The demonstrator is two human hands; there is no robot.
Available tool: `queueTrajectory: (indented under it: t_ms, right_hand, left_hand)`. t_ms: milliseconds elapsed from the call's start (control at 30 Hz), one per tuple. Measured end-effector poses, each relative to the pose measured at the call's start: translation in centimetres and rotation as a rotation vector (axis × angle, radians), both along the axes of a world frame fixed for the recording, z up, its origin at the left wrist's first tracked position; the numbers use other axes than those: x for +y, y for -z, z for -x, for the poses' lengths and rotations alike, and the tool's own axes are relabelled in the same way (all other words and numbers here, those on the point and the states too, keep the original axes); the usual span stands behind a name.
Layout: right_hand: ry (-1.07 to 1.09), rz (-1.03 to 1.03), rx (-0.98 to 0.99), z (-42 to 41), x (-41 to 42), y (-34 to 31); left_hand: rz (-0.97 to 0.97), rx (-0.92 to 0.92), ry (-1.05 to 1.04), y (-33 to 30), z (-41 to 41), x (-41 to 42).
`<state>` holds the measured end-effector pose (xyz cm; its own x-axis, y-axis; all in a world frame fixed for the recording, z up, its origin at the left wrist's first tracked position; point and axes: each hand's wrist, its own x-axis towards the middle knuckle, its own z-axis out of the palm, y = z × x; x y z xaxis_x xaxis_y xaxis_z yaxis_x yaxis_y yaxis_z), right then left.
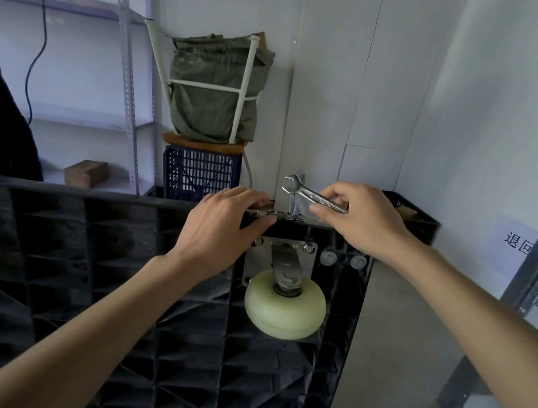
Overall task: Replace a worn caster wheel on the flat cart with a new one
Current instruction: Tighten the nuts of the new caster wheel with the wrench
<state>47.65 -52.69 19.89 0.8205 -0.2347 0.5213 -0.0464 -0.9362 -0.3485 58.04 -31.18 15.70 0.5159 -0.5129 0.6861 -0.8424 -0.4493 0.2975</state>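
Shiny metal wrench (313,196), smooth pale plastic-looking caster wheel (284,306), matt black ribbed plastic cart (79,263); dull metal mounting plate (255,264)

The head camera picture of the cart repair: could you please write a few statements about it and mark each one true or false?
1. The right hand holds an open-ended wrench. True.
2. The wrench's open end sits on a bolt of the caster plate. False: it is up in the air above the cart's edge, clear of the plate.
3. The left hand rests on the upper edge of the black cart. True.
4. The caster wheel is black. False: it is pale cream.
5. The blue crate lies on top of the cart. False: it stands behind the cart, under a round wooden stool seat.
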Motion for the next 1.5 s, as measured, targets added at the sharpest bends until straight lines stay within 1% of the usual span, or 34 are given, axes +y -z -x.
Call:
queueTrajectory:
  t_ms: [100, 200, 267, 333, 400, 533, 733, 1067, 1167, 1267, 1400, 1500]
  right_hand:
    - [-0.016, 0.036, -0.02, 0.1, -0.4, -0.2]
    - [0.013, 0.129, -0.001, 1.0, -1.6, -0.6]
    - [0.041, 0.18, 0.037, 1.3, -2.5, -0.9]
    - [0.031, 0.216, 0.116, 1.5, -3.0, -0.9]
    - [-0.005, 0.218, 0.173, 1.6, -3.0, -0.5]
    - [-0.007, 0.226, 0.215, 1.6, -3.0, 0.2]
    - [0.019, 0.278, 0.207, 1.9, -2.5, 0.4]
    - [-0.03, 0.235, 0.162, 1.9, -2.8, 0.3]
    - [-0.02, 0.231, 0.118, 1.7, -2.4, 0.2]
    - [-0.04, 0.271, 0.077, 1.5, -1.2, 0.0]
    - [-0.144, 0.29, 0.112, 0.5, 0.4, -0.4]
    - [-0.16, 0.288, 0.154, -0.2, 0.6, -0.4]
  left_hand:
    - [-0.002, -0.02, -0.001, -0.1, -0.3, -0.3]
    - [0.005, -0.025, -0.001, 0.4, -0.6, -0.2]
    - [-0.009, -0.042, -0.011, 0.8, -0.8, -0.2]
    - [-0.02, -0.074, -0.02, 1.2, -0.9, -0.2]
    - [-0.014, -0.091, -0.03, 1.3, -0.9, -0.4]
    - [-0.032, -0.108, -0.048, 1.5, -0.9, -0.6]
    - [-0.048, -0.113, -0.045, 1.7, -1.0, -0.4]
    - [-0.037, -0.115, -0.054, 1.8, -1.1, -0.4]
    - [-0.03, -0.11, -0.054, 1.8, -1.1, -0.4]
    - [-0.033, -0.12, -0.066, 1.8, -1.2, -0.5]
    - [-0.04, -0.135, -0.086, 1.9, -1.2, -0.7]
    - [-0.054, -0.138, -0.089, 1.8, -1.2, -0.7]
